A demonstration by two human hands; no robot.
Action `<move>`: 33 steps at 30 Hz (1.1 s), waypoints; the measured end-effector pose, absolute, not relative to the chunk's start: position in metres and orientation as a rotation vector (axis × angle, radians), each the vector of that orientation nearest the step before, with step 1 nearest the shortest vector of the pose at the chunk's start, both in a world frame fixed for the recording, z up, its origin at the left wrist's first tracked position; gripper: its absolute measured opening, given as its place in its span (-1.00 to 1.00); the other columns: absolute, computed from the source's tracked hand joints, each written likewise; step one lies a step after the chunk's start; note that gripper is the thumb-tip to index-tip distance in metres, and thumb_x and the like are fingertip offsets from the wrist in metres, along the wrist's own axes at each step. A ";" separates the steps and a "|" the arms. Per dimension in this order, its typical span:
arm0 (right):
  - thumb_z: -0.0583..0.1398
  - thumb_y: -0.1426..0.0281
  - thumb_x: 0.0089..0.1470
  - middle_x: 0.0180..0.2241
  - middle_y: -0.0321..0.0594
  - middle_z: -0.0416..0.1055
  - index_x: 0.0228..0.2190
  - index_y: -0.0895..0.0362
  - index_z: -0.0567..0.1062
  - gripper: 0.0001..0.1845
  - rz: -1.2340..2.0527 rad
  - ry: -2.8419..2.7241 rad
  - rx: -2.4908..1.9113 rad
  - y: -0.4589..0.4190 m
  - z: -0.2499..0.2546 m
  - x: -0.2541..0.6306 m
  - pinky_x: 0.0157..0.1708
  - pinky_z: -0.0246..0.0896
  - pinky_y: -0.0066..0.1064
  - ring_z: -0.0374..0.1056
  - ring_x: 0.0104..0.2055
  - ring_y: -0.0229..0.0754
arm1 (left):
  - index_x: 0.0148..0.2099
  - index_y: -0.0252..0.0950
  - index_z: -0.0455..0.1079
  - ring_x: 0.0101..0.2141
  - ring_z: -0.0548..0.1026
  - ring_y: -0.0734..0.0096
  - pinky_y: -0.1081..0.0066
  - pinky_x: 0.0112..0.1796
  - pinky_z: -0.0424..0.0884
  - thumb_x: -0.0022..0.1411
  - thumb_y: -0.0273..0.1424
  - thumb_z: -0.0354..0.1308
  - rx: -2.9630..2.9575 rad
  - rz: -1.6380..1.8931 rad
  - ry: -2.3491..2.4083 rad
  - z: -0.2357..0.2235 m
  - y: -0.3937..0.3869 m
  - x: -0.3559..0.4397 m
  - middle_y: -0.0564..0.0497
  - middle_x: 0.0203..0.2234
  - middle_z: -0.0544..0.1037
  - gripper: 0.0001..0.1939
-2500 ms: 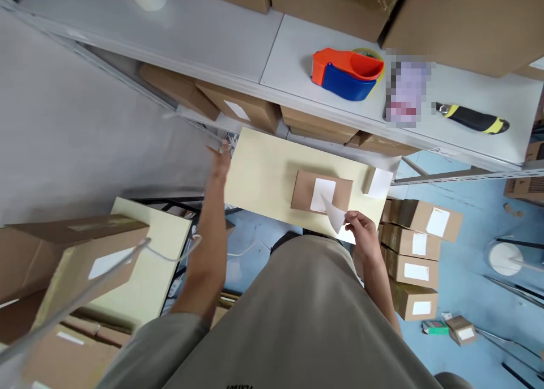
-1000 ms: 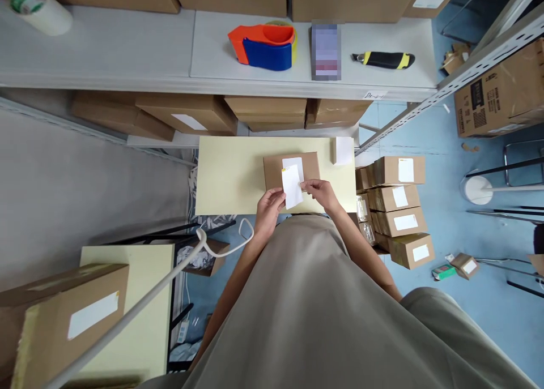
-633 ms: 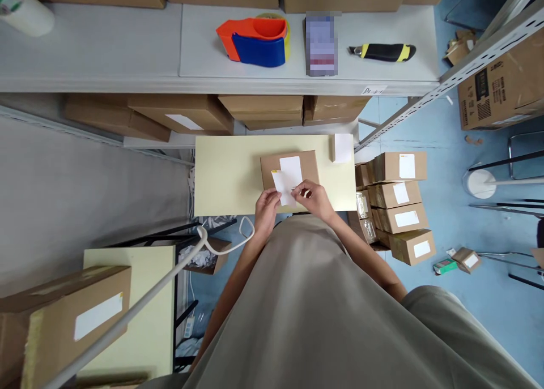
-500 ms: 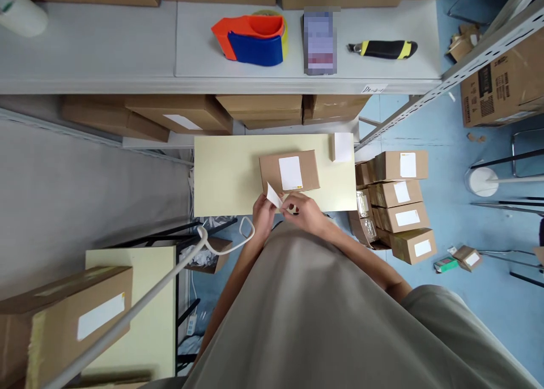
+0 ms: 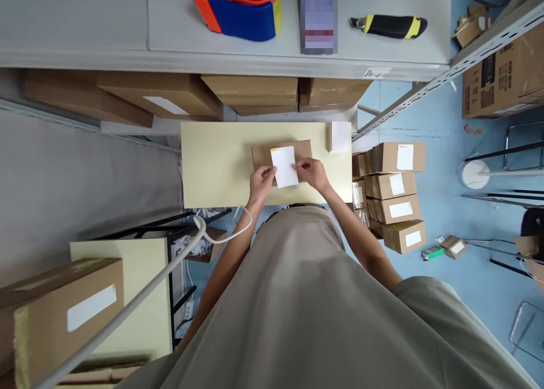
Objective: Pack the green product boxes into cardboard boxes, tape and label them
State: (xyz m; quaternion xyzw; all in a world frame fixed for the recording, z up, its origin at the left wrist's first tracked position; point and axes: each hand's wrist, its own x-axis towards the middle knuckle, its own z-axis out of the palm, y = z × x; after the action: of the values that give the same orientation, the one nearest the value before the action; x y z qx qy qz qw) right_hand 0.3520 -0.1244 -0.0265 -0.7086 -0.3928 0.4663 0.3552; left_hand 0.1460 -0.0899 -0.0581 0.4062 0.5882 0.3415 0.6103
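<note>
A white label (image 5: 284, 167) with a small yellow mark at its upper left is stretched flat between my two hands. My left hand (image 5: 262, 182) pinches its left edge, and my right hand (image 5: 312, 172) pinches its right edge. Beneath the label is a brown cardboard box (image 5: 302, 146) on the pale yellow table (image 5: 216, 162). The label covers the middle of the box top, so whatever is under it is hidden. I cannot tell whether the label touches the box.
A white stack of paper (image 5: 340, 137) sits at the table's far right corner. Above, a shelf holds a tape dispenser (image 5: 242, 15) and a utility knife (image 5: 391, 26). Labelled boxes (image 5: 399, 209) are stacked on the floor at right. A white curved stand (image 5: 170, 270) crosses at left.
The label, folded or tilted near the box's front edge before, is now spread flat over the box. Both hands have moved forward and apart to its sides. The view has shifted a little.
</note>
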 end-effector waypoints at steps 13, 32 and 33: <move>0.30 0.19 0.31 -0.22 -0.12 0.69 -0.35 0.07 0.61 -0.75 1.087 -1.168 -2.082 -0.103 -0.073 0.353 -0.10 0.44 -0.23 0.55 -0.18 0.00 | -0.21 -0.29 0.59 -0.17 0.62 0.16 0.25 -0.05 0.49 0.29 -0.26 0.32 1.201 0.609 1.572 -0.098 -0.059 0.159 -0.12 -0.25 0.71 -0.82; 0.27 0.28 0.40 -0.13 -0.10 0.68 -0.26 0.06 0.59 -0.83 0.978 -1.299 -2.163 -0.109 -0.081 0.345 0.00 0.43 -0.22 0.56 -0.10 0.01 | -0.19 -0.25 0.58 -0.17 0.62 0.17 0.26 -0.02 0.48 0.33 -0.25 0.27 1.341 0.615 1.619 -0.101 -0.067 0.161 -0.12 -0.23 0.73 -0.83; 0.27 0.28 0.41 -0.12 -0.10 0.68 -0.26 0.06 0.59 -0.83 0.977 -1.301 -2.168 -0.109 -0.081 0.345 0.01 0.43 -0.21 0.56 -0.10 0.01 | -0.19 -0.25 0.58 -0.17 0.62 0.17 0.26 -0.02 0.48 0.33 -0.26 0.27 1.344 0.614 1.622 -0.101 -0.067 0.162 -0.12 -0.23 0.73 -0.83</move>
State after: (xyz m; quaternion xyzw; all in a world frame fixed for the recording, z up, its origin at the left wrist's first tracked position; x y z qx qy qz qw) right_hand 0.3449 -0.1094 -0.0807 -0.7814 -0.4689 0.3520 0.2136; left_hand 0.1616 -0.0669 -0.1008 0.5452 0.6577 0.2491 0.4563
